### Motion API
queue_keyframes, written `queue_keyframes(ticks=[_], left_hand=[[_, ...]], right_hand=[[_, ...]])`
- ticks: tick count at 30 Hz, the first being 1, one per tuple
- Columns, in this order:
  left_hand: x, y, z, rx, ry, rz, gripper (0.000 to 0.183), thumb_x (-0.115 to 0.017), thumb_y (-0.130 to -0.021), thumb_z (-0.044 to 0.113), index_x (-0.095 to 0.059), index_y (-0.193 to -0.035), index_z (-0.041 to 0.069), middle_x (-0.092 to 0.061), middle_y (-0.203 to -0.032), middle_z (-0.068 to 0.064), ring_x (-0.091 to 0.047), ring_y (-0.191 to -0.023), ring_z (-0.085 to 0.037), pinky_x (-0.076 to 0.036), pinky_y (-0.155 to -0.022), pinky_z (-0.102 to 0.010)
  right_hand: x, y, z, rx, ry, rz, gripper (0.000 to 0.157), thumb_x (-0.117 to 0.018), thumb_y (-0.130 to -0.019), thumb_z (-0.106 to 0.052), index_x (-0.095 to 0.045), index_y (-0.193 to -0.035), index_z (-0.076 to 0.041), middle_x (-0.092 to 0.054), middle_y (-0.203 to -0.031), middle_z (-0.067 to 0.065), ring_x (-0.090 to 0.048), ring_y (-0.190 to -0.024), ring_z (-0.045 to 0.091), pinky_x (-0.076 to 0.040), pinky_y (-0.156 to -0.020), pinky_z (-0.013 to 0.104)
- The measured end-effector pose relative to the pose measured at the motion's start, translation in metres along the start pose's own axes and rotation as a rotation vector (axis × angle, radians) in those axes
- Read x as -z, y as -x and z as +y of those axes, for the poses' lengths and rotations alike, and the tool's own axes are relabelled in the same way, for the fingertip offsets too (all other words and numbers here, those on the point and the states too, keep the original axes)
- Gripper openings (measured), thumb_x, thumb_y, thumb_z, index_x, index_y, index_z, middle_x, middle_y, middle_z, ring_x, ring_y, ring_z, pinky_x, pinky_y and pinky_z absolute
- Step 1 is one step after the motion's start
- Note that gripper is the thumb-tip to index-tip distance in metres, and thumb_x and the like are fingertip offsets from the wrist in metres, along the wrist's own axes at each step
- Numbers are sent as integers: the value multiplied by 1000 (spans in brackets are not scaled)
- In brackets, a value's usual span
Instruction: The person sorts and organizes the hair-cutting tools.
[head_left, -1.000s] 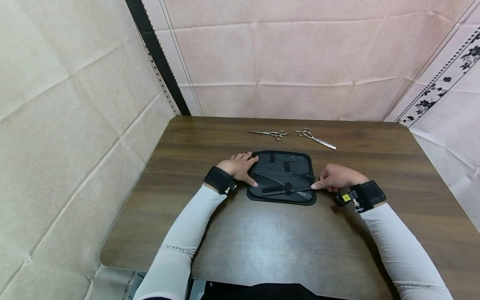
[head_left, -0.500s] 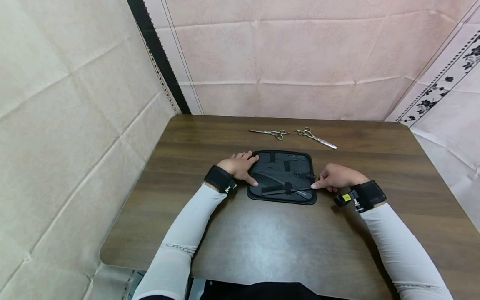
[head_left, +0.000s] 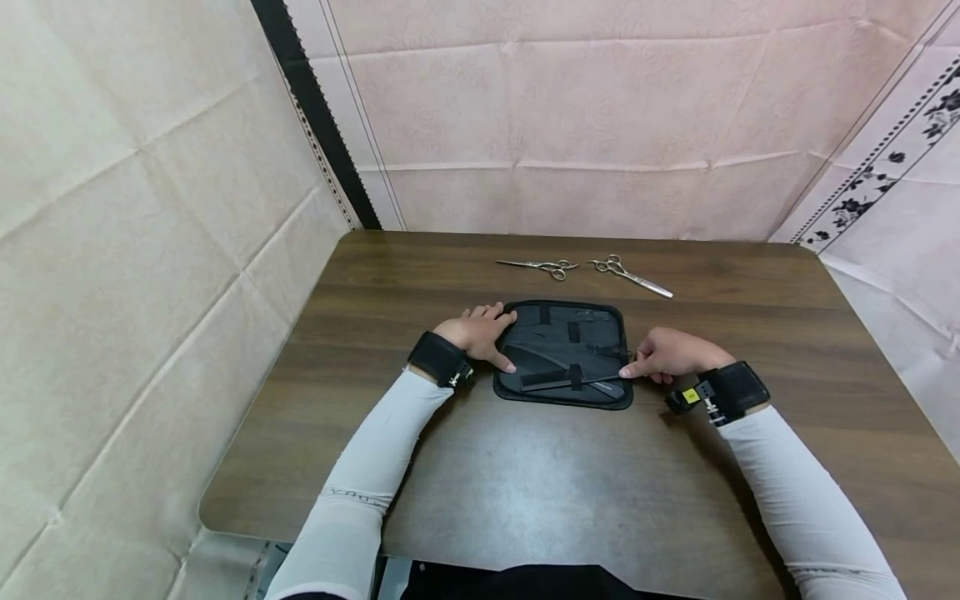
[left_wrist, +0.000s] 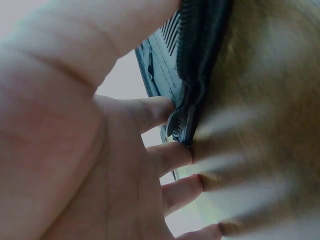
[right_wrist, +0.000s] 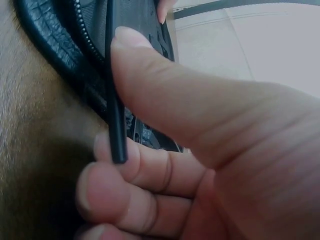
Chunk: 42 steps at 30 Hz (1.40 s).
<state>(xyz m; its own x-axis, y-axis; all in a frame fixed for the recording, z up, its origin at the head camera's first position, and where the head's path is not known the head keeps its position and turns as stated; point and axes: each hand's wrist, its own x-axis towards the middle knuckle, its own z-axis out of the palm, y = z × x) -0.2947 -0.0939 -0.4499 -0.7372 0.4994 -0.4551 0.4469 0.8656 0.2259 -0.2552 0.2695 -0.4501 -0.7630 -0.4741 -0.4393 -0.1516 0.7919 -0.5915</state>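
A black zip case [head_left: 543, 335] lies unfolded on the table, with a black tail comb [head_left: 546, 381] across its near part, running under a dark elastic loop [head_left: 576, 377]. My right hand [head_left: 671, 354] pinches the comb's thin tail [right_wrist: 118, 130] between thumb and fingers at the case's right edge. My left hand [head_left: 476, 335] rests on the left edge of the case, thumb on top and fingers spread; in the left wrist view several fingertips reach the tabletop beside the zip [left_wrist: 187, 55]. Another dark comb [head_left: 606, 389] shows partly beneath the tail comb.
Beyond the case lie silver scissors [head_left: 551, 268] and silver thinning shears [head_left: 633, 279]. The wooden table [head_left: 510, 483] meets pale cloth hangings [head_left: 600, 125] at its back and sides.
My right hand has shifted slightly left, and the tail comb has slid a little left under the loop. My left hand stays in place.
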Motion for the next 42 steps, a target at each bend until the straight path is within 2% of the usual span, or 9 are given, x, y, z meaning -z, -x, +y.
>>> queue_keyframes(ticks=[7, 18, 26, 42], left_hand=[[4, 2, 5, -4, 6, -6, 107, -72, -90, 62, -14, -169, 20, -4, -176, -14, -7, -163, -36, -11, -131, -55], [1, 2, 1, 3, -4, -3, 107, -72, -90, 64, -14, -169, 21, -5, -176, -14, -7, -163, -36, -12, -131, -55], [2, 2, 1, 1, -10, -3, 107, -71, -90, 63, -13, -169, 21, -4, -176, -15, -8, -162, -36, -12, -131, -55], [2, 5, 3, -3, -10, 1, 106, -72, -91, 62, -14, -169, 20, -5, -176, -15, -8, -162, -37, -12, -131, -54]], right_hand=[[-1, 5, 0, -3, -8, 7, 47, -74, -95, -42, -62, -68, -6, -57, -61, 0, -55, -57, 17, -45, -58, 30], [-1, 2, -4, 11, 8, 3, 48, -74, -96, -42, -60, -67, -7, -57, -60, 0, -54, -56, 16, -45, -57, 29], [-9, -4, -10, 35, 14, 35, 48, -75, -95, -44, -63, -67, -7, -56, -59, 0, -53, -54, 16, -43, -56, 29], [-15, -9, -17, -46, 32, 78, 54, -77, -89, -56, -64, -64, -9, -52, -55, -2, -50, -52, 15, -38, -54, 29]])
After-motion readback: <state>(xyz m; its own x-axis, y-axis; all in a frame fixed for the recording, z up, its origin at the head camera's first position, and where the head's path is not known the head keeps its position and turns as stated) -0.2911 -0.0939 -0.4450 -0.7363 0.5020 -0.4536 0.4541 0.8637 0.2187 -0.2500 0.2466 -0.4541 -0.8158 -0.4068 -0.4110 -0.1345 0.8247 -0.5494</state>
